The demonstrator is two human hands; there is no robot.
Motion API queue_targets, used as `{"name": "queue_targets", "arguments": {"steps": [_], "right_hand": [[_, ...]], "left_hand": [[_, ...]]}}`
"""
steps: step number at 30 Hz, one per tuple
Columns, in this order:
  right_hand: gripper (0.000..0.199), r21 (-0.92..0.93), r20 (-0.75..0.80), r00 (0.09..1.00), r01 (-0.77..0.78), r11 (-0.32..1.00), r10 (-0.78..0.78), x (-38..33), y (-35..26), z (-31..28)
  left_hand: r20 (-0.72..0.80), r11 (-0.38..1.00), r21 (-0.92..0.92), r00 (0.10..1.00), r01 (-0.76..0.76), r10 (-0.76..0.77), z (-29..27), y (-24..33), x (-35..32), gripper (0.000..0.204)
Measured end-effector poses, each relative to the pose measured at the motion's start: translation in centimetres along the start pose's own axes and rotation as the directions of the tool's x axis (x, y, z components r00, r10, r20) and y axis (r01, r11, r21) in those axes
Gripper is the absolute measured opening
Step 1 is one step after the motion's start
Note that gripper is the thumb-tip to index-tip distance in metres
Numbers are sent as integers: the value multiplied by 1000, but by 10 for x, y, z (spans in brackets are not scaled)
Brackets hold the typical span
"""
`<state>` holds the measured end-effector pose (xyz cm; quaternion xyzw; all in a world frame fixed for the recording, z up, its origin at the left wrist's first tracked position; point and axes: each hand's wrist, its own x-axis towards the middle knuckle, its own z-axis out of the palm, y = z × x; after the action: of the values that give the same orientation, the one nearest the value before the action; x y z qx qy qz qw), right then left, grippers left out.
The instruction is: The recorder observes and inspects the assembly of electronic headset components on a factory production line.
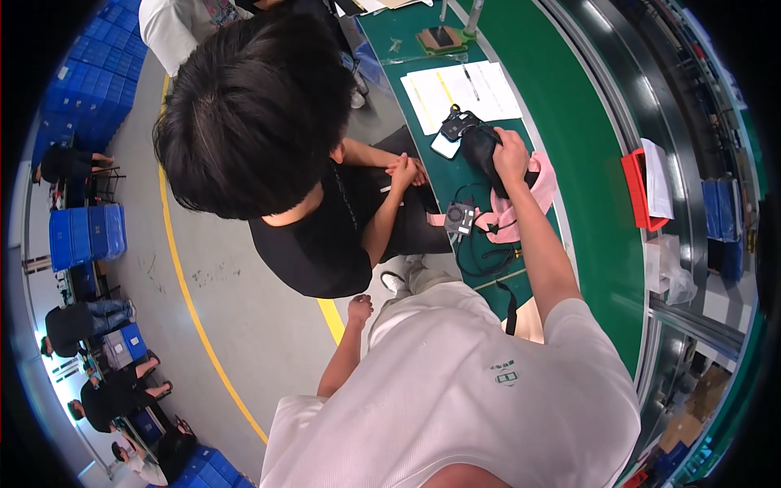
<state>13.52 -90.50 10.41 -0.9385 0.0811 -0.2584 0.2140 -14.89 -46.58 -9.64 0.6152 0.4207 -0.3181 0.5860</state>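
1. Right hand (511,154) was clamped on a black pouch (480,150), far on the green bench (586,187).
2. Left hand (359,310) hung near, loosely curled, holding nothing.
3. Best steadied the pouch above the pink strap (508,220), clear of the cable (480,259).

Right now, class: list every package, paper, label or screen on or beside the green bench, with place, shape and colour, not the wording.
Paper sheets: far end of bench, white rectangles, yellow marks.
Phone: beside right hand, pale screen.
Red tray: right side, holding white sheet.
Clear bags: below tray, crumpled.
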Motion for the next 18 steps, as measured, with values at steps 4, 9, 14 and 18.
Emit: {"name": "queue_targets", "arguments": {"steps": [4,9,14,18], "right_hand": [[30,8,-34,999,20,1000,-20,-1,1,0],[30,9,-24,1000,15,1000,-15,-1,-2,-1],[30,23,-19,1000,-1,1000,2,-3,-2,1],[30,22,-14,1000,0,1000,1,-4,0,0]], "left_hand": [[-8,1000,28,1000,10,-10,4,2,-2,31],[-4,1000,5,1000,7,-7,5,2,0,32],[-4,1000,-28,1000,10,-11,5,5,-2,32],[-6,1000,8,1000,1,-1,5,10,-2,29]]}}
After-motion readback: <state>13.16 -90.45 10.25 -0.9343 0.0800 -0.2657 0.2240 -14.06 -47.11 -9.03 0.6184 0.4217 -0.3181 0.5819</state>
